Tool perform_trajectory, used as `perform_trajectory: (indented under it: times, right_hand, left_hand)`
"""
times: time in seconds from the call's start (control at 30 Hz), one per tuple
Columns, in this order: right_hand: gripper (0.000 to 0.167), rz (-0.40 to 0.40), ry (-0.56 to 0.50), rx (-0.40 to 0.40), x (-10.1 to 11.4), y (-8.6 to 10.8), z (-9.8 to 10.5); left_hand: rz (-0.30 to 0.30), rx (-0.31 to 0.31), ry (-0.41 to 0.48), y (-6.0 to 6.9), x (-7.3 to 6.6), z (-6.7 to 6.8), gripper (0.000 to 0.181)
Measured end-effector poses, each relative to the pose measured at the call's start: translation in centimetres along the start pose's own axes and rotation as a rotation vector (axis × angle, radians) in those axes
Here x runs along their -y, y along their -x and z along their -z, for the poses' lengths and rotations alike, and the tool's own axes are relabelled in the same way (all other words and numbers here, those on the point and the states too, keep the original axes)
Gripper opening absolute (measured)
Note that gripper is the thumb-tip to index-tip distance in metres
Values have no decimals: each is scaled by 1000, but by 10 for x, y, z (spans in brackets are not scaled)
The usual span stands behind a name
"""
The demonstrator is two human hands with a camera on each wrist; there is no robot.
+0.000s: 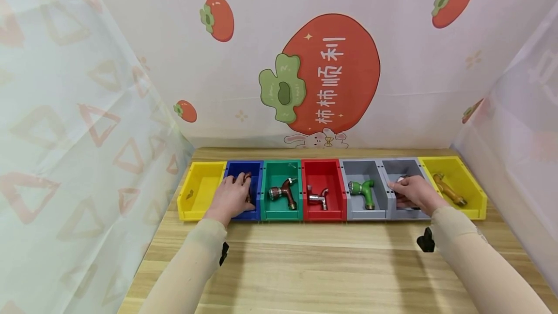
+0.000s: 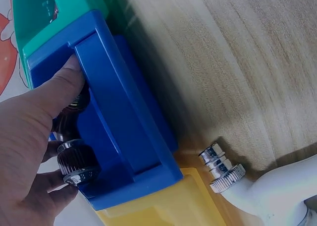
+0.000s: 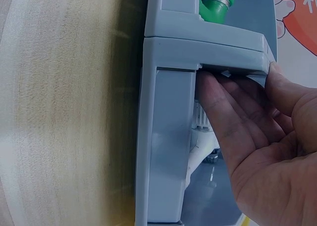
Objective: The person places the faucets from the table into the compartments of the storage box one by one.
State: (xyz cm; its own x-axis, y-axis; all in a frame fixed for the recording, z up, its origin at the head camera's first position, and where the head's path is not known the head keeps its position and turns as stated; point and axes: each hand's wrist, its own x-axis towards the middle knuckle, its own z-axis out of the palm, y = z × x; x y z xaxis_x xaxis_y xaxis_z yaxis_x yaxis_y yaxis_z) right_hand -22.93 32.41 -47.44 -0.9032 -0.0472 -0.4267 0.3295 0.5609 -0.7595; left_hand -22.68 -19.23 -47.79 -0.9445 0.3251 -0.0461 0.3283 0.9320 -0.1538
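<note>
My left hand (image 1: 230,196) reaches into the blue bin (image 1: 244,165). It holds a dark brown faucet (image 2: 78,161), thumb at one end and the other fingers behind the ribbed black knob; the palm hides part of it. My right hand (image 1: 417,194) is inside the right-hand grey bin (image 1: 398,163). Its thumb rests by the partition's edge, its loosely bent fingers inside along the wall. Beside those fingers a white faucet (image 3: 202,141) lies in the bin, partly covered; no finger is seen curled round it.
Bins stand side by side: green with a brown faucet (image 1: 285,193), red with a chrome faucet (image 1: 318,198), grey with a green faucet (image 1: 367,193), yellow with a brass-coloured faucet (image 1: 449,189). A left yellow bin (image 1: 205,178) ends the row. White curved pipe (image 2: 277,191) lies on the table.
</note>
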Motion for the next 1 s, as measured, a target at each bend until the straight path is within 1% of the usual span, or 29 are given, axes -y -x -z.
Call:
perform_trajectory:
  times: [0.17,0.3,0.43,0.53,0.63,0.8,1.0]
  right_hand:
    - [46,-1,-7,1,1,0,-1]
    - [47,-4,-9,6,2,1,-1]
    - [49,-6,3,8,1,2,0]
    - [50,-3,10,10,0,1,1]
    - [50,-5,13,10,0,1,1]
    - [49,-7,8,9,-1,1,1]
    - [48,0,-9,8,0,1,0]
  left_hand:
    - [-1,12,0,1,1,-1,94]
    - [-8,52,13,4,2,2,86]
    - [-14,66,40,9,5,6,75]
    - [-7,62,62,16,9,9,71]
    - [-8,51,73,24,13,14,70]
    - [-26,8,69,40,19,21,72]
    - [-40,-39,91,61,28,24,75]
